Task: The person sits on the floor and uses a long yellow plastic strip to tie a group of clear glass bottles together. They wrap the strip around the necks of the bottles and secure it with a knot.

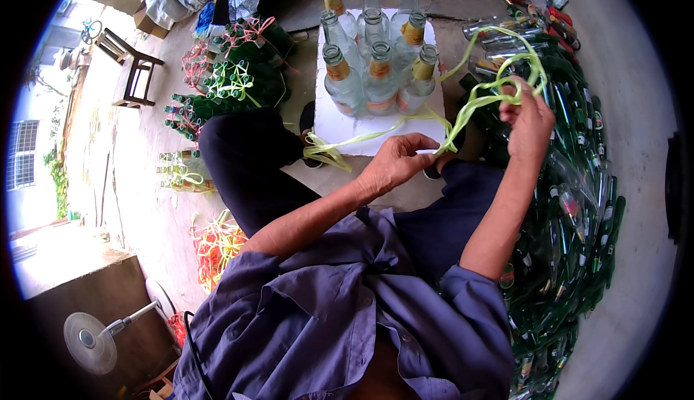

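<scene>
My left hand (394, 162) pinches a yellow-green plastic cord (461, 119) between thumb and fingertips, near the front edge of a white board (347, 138). Higher and to the right, my right hand (526, 115) grips loops of the same cord, which hang open above its fingers. One end of the cord trails left across the board to a loose bunch. Several clear glass bottles (381, 82) stand upright in close rows on the board, some with gold foil or labels at the neck. The cord does not circle them.
Green bottles (255, 82) tied in bundles with pink and yellow cord stand at the left. A large heap of loose bottles (564, 226) lies along the right wall. A tangle of cords (216, 245), a wooden chair (132, 69) and an electric fan (90, 340) are also at the left.
</scene>
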`<state>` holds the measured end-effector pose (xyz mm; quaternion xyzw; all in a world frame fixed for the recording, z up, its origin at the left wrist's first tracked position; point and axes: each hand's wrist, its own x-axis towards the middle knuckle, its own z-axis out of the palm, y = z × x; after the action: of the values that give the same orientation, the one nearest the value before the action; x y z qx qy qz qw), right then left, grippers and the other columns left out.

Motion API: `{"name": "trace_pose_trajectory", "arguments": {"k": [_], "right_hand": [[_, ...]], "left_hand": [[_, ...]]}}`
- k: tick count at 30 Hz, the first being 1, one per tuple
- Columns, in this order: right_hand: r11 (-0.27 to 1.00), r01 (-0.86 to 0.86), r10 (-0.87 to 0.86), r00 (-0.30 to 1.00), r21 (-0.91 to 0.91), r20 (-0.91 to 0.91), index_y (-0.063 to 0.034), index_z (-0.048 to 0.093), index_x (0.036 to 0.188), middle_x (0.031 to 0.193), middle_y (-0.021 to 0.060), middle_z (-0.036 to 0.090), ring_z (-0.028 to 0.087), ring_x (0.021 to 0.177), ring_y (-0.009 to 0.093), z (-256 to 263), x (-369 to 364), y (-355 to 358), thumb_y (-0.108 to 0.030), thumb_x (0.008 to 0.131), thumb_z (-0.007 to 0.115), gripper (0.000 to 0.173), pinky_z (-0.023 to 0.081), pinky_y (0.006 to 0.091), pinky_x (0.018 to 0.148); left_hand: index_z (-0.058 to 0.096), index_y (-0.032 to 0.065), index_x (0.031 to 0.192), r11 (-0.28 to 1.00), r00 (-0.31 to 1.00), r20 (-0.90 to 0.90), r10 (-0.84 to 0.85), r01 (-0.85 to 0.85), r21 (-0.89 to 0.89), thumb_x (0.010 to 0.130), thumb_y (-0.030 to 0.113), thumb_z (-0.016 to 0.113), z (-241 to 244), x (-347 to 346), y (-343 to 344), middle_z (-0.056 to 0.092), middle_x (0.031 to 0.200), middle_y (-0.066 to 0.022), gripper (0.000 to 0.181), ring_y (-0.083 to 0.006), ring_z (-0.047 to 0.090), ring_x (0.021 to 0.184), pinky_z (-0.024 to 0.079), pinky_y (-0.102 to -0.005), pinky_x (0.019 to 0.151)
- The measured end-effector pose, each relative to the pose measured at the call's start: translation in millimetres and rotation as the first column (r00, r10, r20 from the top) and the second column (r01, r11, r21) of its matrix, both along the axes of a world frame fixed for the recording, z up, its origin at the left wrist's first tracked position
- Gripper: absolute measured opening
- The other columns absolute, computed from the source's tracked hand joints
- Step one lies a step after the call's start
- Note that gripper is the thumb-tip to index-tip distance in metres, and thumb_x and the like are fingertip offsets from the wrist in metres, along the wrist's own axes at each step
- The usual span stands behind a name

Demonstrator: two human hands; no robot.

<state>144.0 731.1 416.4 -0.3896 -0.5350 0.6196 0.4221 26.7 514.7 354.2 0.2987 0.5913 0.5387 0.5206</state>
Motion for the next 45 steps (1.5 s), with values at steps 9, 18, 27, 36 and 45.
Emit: {"name": "trace_pose_trajectory", "arguments": {"k": [9, 18, 27, 36, 45], "right_hand": [[0.974, 0.18, -0.192, 0.978, 0.136, 0.084, 0.0094, 0.054, 0.132, 0.115, 0.014, 0.068, 0.069, 0.083, 0.013, -15.4, 16.6, 13.3, -0.011, 0.093, 0.065, 0.045, 0.048, 0.0203, 0.057], [0.953, -0.155, 0.085, 0.961, 0.26, 0.263, 0.0035, 0.068, 0.115, 0.094, 0.0067, 0.072, 0.065, 0.069, 0.009, -16.8, -19.1, -14.3, -0.012, 0.094, 0.064, 0.027, 0.047, 0.0205, 0.058], [0.886, -0.36, 0.263, 0.909, 0.293, 0.322, 0.0054, 0.068, 0.108, 0.087, 0.0064, 0.072, 0.061, 0.064, 0.008, -16.5, -34.5, -38.8, -0.014, 0.095, 0.065, 0.024, 0.049, 0.0222, 0.062], [0.551, -0.827, 0.831, 0.533, -0.11, 0.158, 0.0045, 0.066, 0.112, 0.092, 0.0061, 0.07, 0.057, 0.065, 0.006, -27.4, -60.0, -100.4, -0.008, 0.091, 0.067, 0.025, 0.049, 0.0223, 0.06], [0.458, -0.886, 0.823, 0.391, -0.074, 0.411, 0.0058, 0.069, 0.085, 0.06, -0.0014, 0.055, 0.046, 0.062, 0.003, -31.1, -55.1, -78.4, -0.012, 0.086, 0.071, 0.018, 0.04, 0.0267, 0.054]], "left_hand": [[0.066, -0.0033, 0.105, 0.931, 0.933, 0.01, 0.359, -0.357, -0.077, 0.096, 0.01, 0.057, -31.0, -74.1, -72.1, 0.072, 0.091, -0.0103, 0.019, -0.0154, 0.068, 0.078, 0.052, -0.027, 0.071], [0.065, 0.0038, 0.108, 0.964, 0.383, -0.922, -0.059, -0.219, -0.153, 0.074, 0.018, 0.077, -53.1, -106.7, -111.3, 0.066, 0.105, -0.0151, 0.039, -0.0325, 0.064, 0.095, 0.052, -0.0408, 0.082], [0.068, 0.0066, 0.083, 0.988, 0.103, -0.993, -0.05, -0.139, -0.064, 0.072, 0.01, 0.065, -91.8, -95.6, -96.6, 0.063, 0.078, -0.0109, 0.013, -0.031, 0.061, 0.084, 0.048, -0.0434, 0.072], [0.069, 0.0008, 0.101, 0.996, 0.744, -0.664, 0.07, -0.089, 0.005, 0.087, 0.009, 0.064, -23.8, -60.2, -66.6, 0.07, 0.078, -0.0126, 0.017, -0.0215, 0.069, 0.072, 0.053, -0.0344, 0.069], [0.07, -0.0005, 0.102, 0.985, 0.861, -0.509, 0.003, -0.091, -0.147, 0.088, 0.008, 0.065, 27.1, -78.3, -69.4, 0.063, 0.072, -0.0009, 0.017, -0.0039, 0.051, 0.067, 0.046, -0.0244, 0.063]]}}
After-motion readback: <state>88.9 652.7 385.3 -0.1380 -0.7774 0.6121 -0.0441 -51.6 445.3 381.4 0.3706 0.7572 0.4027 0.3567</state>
